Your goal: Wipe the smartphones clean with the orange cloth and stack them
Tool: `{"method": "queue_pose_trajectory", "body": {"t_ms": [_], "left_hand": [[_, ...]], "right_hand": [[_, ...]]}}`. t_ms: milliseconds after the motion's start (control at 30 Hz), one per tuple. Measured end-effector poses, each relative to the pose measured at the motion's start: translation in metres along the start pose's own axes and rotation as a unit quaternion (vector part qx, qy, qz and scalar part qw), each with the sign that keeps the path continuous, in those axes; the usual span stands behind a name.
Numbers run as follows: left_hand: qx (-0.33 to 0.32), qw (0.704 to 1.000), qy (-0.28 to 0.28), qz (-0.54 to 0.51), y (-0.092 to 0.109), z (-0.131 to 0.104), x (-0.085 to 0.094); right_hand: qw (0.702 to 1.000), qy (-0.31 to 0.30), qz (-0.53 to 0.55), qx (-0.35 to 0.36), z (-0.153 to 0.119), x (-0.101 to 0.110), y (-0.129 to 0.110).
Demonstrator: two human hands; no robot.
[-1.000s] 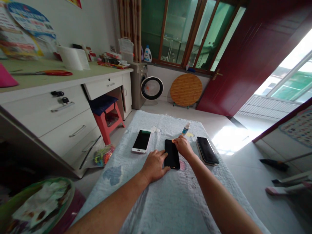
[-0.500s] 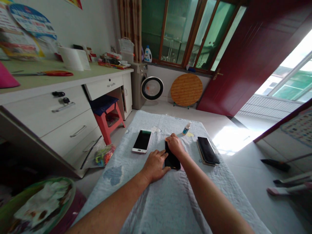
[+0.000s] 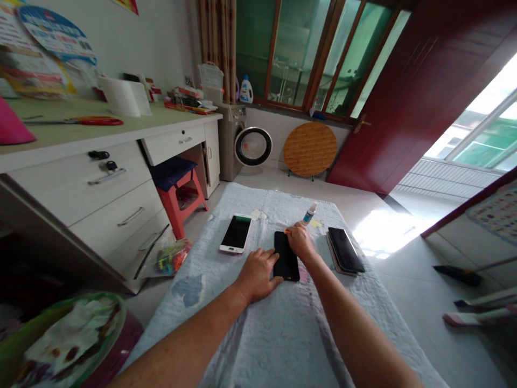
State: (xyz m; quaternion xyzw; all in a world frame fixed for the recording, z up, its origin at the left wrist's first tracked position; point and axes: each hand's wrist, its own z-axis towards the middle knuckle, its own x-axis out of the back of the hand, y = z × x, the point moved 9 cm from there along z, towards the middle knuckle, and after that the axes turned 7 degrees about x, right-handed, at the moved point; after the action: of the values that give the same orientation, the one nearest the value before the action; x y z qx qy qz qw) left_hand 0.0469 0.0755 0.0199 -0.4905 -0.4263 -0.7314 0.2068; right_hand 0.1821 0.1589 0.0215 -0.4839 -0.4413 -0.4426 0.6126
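Observation:
A black smartphone (image 3: 286,258) lies face up on the cloth-covered table between my hands. My left hand (image 3: 258,274) grips its left side, fingertips on the long edge and thumb by the bottom edge. At the phone's upper right corner, my right hand (image 3: 300,240) is closed on a small orange piece (image 3: 287,231); most of it is hidden under the fingers. Just beyond that hand stands a small spray bottle (image 3: 309,214) with a blue label. A white smartphone (image 3: 236,234) lies to the left, and another dark phone (image 3: 346,249) rests on something flat at the right.
A pale blue patterned cloth (image 3: 258,334) covers the table. At the left are a desk (image 3: 169,126) with drawers, a red stool (image 3: 177,199) and a bin (image 3: 121,328). A washing machine (image 3: 230,145) with its door open and a round wooden tabletop (image 3: 310,149) stand behind.
My right hand has moved a little right across the top of the phone with the orange piece, uncovering the phone's upper left part. The left hand stays in place.

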Motion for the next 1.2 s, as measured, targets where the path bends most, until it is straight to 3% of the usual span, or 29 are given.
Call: {"method": "queue_pose_trajectory", "body": {"t_ms": [200, 600, 1067, 1200], "left_hand": [[0.005, 1.000, -0.013, -0.003, -0.002, 0.000, -0.002], [0.012, 1.000, 0.010, -0.005, 0.001, -0.001, 0.007], [0.017, 0.999, 0.004, 0.028, 0.002, -0.003, 0.004], [0.000, 1.000, 0.006, 0.025, 0.006, -0.003, 0.005]], "right_hand": [[0.998, -0.014, 0.003, 0.062, 0.012, -0.010, -0.029], [0.988, -0.089, -0.026, 0.127, 0.032, -0.014, -0.044], [0.959, -0.161, -0.003, 0.234, -0.019, -0.011, -0.071], [0.950, -0.181, 0.010, 0.254, -0.020, -0.012, -0.073]]}}
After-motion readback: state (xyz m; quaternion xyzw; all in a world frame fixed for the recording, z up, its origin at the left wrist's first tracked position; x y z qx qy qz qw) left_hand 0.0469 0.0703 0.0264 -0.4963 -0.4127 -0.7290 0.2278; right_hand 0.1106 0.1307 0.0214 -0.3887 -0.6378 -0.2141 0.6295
